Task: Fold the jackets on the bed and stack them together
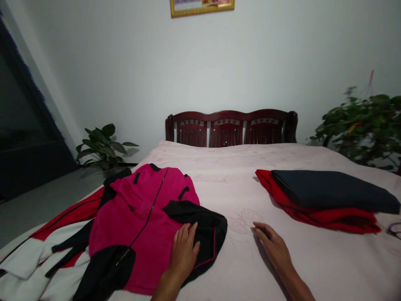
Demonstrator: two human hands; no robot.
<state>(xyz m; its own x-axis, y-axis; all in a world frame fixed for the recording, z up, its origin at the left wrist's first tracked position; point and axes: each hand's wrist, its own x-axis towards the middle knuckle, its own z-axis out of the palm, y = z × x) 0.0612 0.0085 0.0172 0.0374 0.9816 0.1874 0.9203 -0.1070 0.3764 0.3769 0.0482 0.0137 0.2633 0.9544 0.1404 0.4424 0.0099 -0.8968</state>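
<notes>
A pink zip jacket (131, 209) with black patches lies front up on the bed, left of centre. Its black sleeve (211, 230) with pink piping is folded across the right side of the body. My left hand (184, 246) rests flat on the jacket beside this sleeve, fingers stretched out and thumb apart, gripping nothing. Just over the bedsheet, to the right of the sleeve, my right hand (272, 242) hovers with its fingers loosely extended; nothing shows in it. The far end of the jacket's other sleeve is partly out of frame.
Red, white and black clothes (65, 238) lie partly under the jacket. A folded dark garment (332, 188) sits on a folded red one (338, 221) at right, near purple-rimmed glasses (394, 230). Beyond the pale pink bedsheet (225, 163) stands a wooden headboard (230, 127); plants flank the bed.
</notes>
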